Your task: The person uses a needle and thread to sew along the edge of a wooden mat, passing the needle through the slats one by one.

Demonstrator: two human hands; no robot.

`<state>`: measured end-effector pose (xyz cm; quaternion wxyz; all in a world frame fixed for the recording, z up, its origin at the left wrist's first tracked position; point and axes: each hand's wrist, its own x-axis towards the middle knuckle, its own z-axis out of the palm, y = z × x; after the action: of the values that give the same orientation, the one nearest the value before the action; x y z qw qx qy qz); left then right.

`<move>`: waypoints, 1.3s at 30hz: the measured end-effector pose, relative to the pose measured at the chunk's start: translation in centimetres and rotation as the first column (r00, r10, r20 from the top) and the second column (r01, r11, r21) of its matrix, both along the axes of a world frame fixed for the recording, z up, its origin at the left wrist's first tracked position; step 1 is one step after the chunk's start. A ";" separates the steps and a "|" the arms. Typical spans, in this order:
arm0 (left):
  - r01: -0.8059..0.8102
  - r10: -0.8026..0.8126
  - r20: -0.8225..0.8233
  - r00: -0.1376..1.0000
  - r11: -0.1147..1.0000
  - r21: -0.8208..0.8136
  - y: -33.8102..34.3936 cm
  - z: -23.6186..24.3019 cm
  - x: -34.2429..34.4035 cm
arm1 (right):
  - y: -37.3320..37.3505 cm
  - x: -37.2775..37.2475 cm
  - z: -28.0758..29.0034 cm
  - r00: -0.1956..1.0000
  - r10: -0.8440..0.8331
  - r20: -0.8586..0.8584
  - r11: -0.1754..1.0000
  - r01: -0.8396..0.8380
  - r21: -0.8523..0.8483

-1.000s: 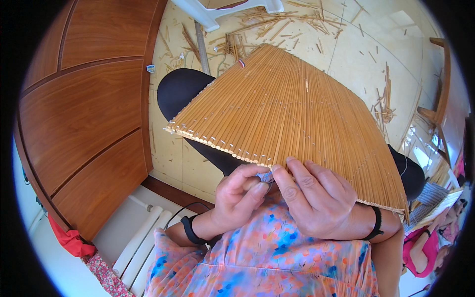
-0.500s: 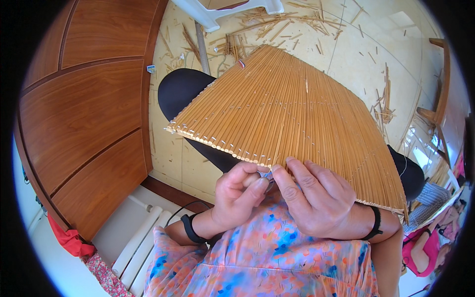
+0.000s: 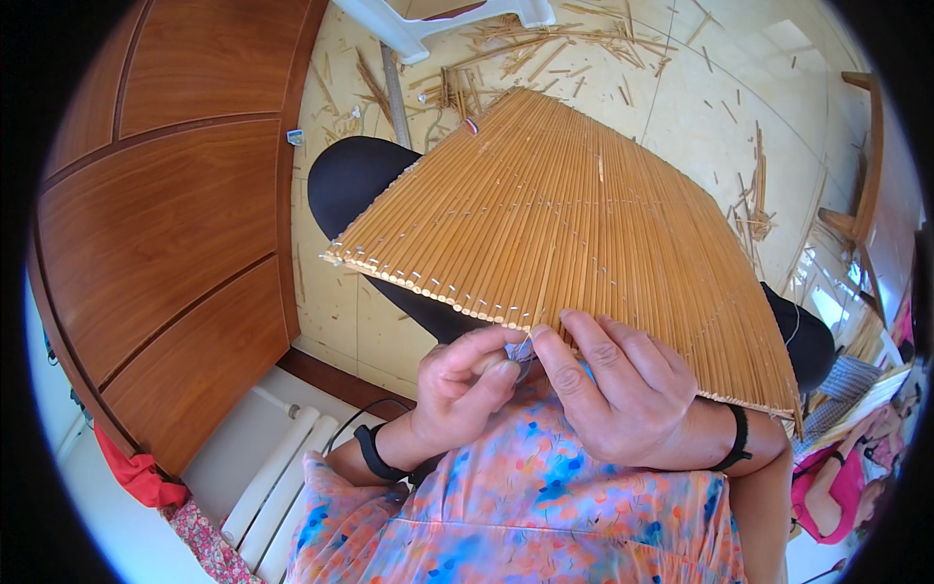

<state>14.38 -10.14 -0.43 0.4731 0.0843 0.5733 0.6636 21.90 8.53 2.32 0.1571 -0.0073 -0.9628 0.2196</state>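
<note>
A fan-shaped mat of golden straw stalks (image 3: 506, 214) lies across my lap, with short white stitches along its near left edge. At the middle of that near edge, my left hand (image 3: 457, 380) is closed in a pinch, a thin pale thread (image 3: 523, 350) looping by its fingertips. A needle, if there is one, is too small to make out. Close beside it, my right hand (image 3: 618, 389) grips the mat's near edge, thumb and forefinger at the rim and the other fingers resting on the stalks. The mat's underside is hidden.
Broken straw pieces (image 3: 555, 49) litter the tiled floor beyond the mat. A white plastic stool (image 3: 418, 24) stands at the far side. Wooden cabinet panels (image 3: 175, 224) rise on the left, beside a white radiator (image 3: 268, 487). Wooden furniture (image 3: 880, 209) is on the right.
My left hand has shifted slightly left and down from the mat's edge, and the thread loop shows more clearly. My right hand stays nearly in place on the mat.
</note>
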 end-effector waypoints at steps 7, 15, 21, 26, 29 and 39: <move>0.001 -0.002 0.013 1.000 1.000 0.028 -0.2 -0.1 0.2 | 0.1 0.1 -0.5 1.000 0.004 -0.021 1.000 -0.004 0.016; 0.042 -0.042 -0.030 0.999 0.999 -0.010 -0.8 -0.7 0.6 | 0.0 0.1 -0.4 1.000 -0.015 -0.009 1.000 0.015 0.003; 0.007 -0.007 0.006 1.000 1.000 -0.012 -0.5 -0.8 1.1 | -0.2 0.0 0.2 0.999 -0.028 0.045 0.999 0.030 -0.045; -0.051 0.050 0.091 0.995 0.999 0.016 0.1 -0.5 1.4 | -0.3 0.0 0.1 0.999 -0.031 0.045 0.998 0.034 -0.058; -0.083 0.078 0.135 0.988 0.996 0.030 0.4 -0.6 1.5 | -0.2 0.0 0.3 0.998 -0.020 0.066 0.997 0.025 -0.073; -0.151 0.143 0.207 0.968 0.988 0.024 1.3 -0.2 1.0 | -0.4 0.1 -0.2 1.000 -0.017 0.022 1.000 0.017 -0.015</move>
<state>15.43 -8.87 -0.66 0.4772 -0.0176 0.5130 0.7133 22.05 8.17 2.15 0.1482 -0.0192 -0.9627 0.2254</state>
